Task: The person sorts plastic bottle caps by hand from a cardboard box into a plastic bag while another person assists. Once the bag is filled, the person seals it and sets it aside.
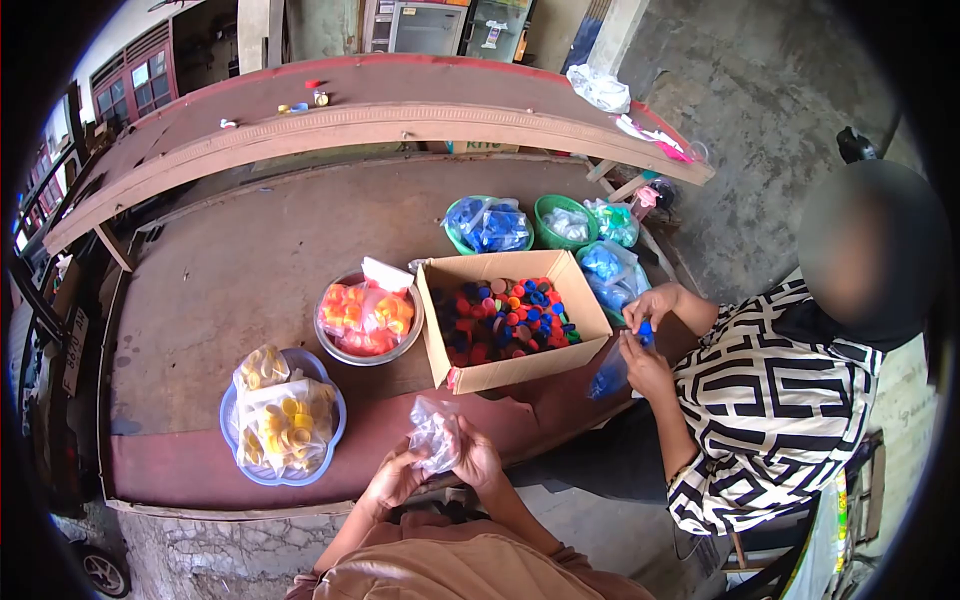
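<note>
Between my two hands, low in the head view, is a crumpled clear plastic bag (434, 432). My left hand (397, 478) grips its left side, and my right hand (478, 458) has hold of the right side. Whether anything lies inside the bag I cannot make out. Just beyond my hands stands an open cardboard box (520, 372) filled with loose bottle caps (510, 325) in red, blue, black and orange. To its left is a metal bowl (368, 358) with bagged orange and red caps. Nearer to me on the left, a light blue basket (229, 425) carries bags of yellow caps (288, 425).
Green baskets (541, 207) with bagged blue, clear and green caps stand behind the box. On the right a co-worker (770, 390) in a patterned top holds a bag of blue caps (608, 374). A raised wooden shelf (380, 120) spans the table's back.
</note>
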`<control>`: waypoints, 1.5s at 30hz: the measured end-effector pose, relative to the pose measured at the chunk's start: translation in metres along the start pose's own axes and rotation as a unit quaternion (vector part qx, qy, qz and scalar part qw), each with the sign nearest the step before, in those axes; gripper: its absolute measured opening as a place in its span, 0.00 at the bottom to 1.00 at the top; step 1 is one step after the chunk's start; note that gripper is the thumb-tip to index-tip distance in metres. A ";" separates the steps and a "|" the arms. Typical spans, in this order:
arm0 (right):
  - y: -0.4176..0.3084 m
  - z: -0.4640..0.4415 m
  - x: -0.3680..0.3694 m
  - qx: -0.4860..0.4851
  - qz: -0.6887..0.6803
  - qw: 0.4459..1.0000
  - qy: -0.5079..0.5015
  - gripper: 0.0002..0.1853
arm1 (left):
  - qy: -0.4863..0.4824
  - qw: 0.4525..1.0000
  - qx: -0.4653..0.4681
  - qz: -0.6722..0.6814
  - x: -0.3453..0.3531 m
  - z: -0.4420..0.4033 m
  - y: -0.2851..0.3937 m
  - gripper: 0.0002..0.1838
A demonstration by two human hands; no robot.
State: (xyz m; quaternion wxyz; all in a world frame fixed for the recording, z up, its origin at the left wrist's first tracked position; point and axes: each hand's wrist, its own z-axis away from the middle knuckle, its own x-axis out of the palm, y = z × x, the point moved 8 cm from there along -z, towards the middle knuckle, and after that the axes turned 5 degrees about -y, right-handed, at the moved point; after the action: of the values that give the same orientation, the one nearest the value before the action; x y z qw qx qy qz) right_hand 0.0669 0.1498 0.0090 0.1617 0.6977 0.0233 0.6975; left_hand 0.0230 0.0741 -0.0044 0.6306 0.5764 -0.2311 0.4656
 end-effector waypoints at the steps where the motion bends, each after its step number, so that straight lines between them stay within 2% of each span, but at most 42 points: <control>1: -0.008 0.000 -0.009 -0.013 0.021 1.000 -0.001 0.15 | 0.018 0.998 0.046 -0.045 0.002 -0.004 0.008 0.24; 3: -0.012 0.000 -0.006 -0.012 0.109 0.994 -0.015 0.16 | 0.045 0.980 0.133 -0.138 0.009 -0.010 0.019 0.23; 4: -0.013 0.000 -0.002 -0.011 0.153 0.988 -0.020 0.17 | 0.062 0.954 0.182 -0.231 0.016 -0.008 0.031 0.22; 5: -0.016 0.003 -0.002 -0.030 0.229 0.973 0.024 0.19 | 0.080 0.916 0.228 -0.321 0.028 -0.002 0.043 0.21; 7: -0.016 0.004 0.010 -0.017 0.306 0.952 0.021 0.19 | 0.104 0.824 0.278 -0.482 0.028 0.002 0.057 0.16; 8: -0.016 0.005 0.012 -0.010 0.343 0.939 0.019 0.19 | 0.108 0.846 0.262 -0.452 0.024 0.003 0.059 0.15; 10: -0.026 0.007 0.008 -0.055 0.398 0.915 0.048 0.21 | 0.114 0.885 0.232 -0.389 0.019 0.003 0.063 0.14; 11: -0.032 0.007 0.010 -0.076 0.403 0.911 0.045 0.22 | 0.116 0.865 0.264 -0.411 0.020 0.006 0.069 0.12; 14: -0.035 0.010 0.012 -0.079 0.412 0.908 -0.003 0.22 | 0.144 0.780 0.300 -0.530 0.036 0.015 0.073 0.13; 15: -0.032 0.011 0.015 -0.069 0.424 0.903 -0.001 0.22 | 0.136 0.711 0.325 -0.609 0.056 0.019 0.078 0.15; 16: -0.028 0.012 0.021 -0.059 0.436 0.898 0.001 0.21 | 0.125 0.667 0.320 -0.661 0.072 0.022 0.081 0.19; 18: -0.020 0.014 0.018 -0.004 0.488 0.871 0.057 0.21 | 0.039 0.696 0.253 -0.671 0.078 0.017 0.071 0.20; 20: -0.016 0.015 0.009 0.036 0.514 0.853 0.086 0.21 | 0.050 0.719 0.227 -0.655 0.066 0.014 0.066 0.19; 22: -0.045 0.015 0.006 -0.111 0.665 0.729 0.119 0.16 | 0.088 0.728 0.231 -0.640 0.057 0.017 0.070 0.19; 24: -0.065 0.022 0.012 -0.255 0.776 0.560 0.142 0.12 | 0.150 0.721 0.264 -0.623 0.051 0.024 0.080 0.18; 25: -0.056 0.030 0.035 -0.280 0.738 0.581 0.196 0.07 | 0.166 0.711 0.272 -0.627 0.049 0.026 0.082 0.17; 28: -0.019 0.049 0.091 -0.402 0.838 0.350 0.114 0.04 | 0.214 0.679 0.297 -0.636 0.041 0.032 0.086 0.15; 29: 0.004 0.051 0.102 -0.366 0.869 0.328 0.057 0.06 | 0.209 0.675 0.307 -0.638 0.041 0.032 0.084 0.15; 30: 0.029 0.053 0.101 -0.357 0.911 0.202 -0.046 0.07 | 0.207 0.678 0.307 -0.635 0.040 0.032 0.083 0.16; 31: 0.056 0.050 0.104 -0.332 0.911 0.215 -0.120 0.09 | 0.205 0.681 0.306 -0.633 0.040 0.032 0.081 0.16; 32: 0.071 0.042 0.100 -0.279 0.912 0.262 -0.146 0.10 | 0.202 0.685 0.305 -0.631 0.040 0.032 0.079 0.17; 34: 0.075 0.029 0.089 -0.240 0.928 0.260 -0.114 0.11 | 0.180 0.700 0.304 -0.621 0.038 0.033 0.076 0.17; 37: 0.052 0.020 0.065 -0.221 0.952 0.210 -0.014 0.06 | 0.182 0.702 0.325 -0.607 0.031 0.038 0.074 0.19; 40: 0.042 0.015 0.040 -0.137 0.975 0.175 0.020 0.05 | 0.198 0.710 0.300 -0.605 0.033 0.037 0.064 0.20; 41: 0.034 0.015 0.036 -0.114 0.977 0.171 0.055 0.06 | 0.226 0.680 0.246 -0.653 0.033 0.036 0.057 0.20; 43: 0.018 0.015 0.038 -0.067 0.976 0.163 0.126 0.10 | 0.207 0.620 0.232 -0.721 0.049 0.033 0.052 0.18; 44: 0.017 0.015 0.041 -0.083 0.980 0.145 0.110 0.10 | 0.197 0.588 0.223 -0.752 0.055 0.032 0.048 0.17; 45: 0.014 0.016 0.043 -0.100 0.982 0.127 0.094 0.11 | 0.181 0.593 0.204 -0.757 0.056 0.029 0.044 0.20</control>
State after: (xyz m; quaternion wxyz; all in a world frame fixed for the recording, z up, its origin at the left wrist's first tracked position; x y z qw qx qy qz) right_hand 0.0809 0.1448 0.0548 -0.5971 0.0296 -0.7369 0.3154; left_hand 0.0187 0.0601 0.0713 0.6506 0.5618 0.5085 -0.0500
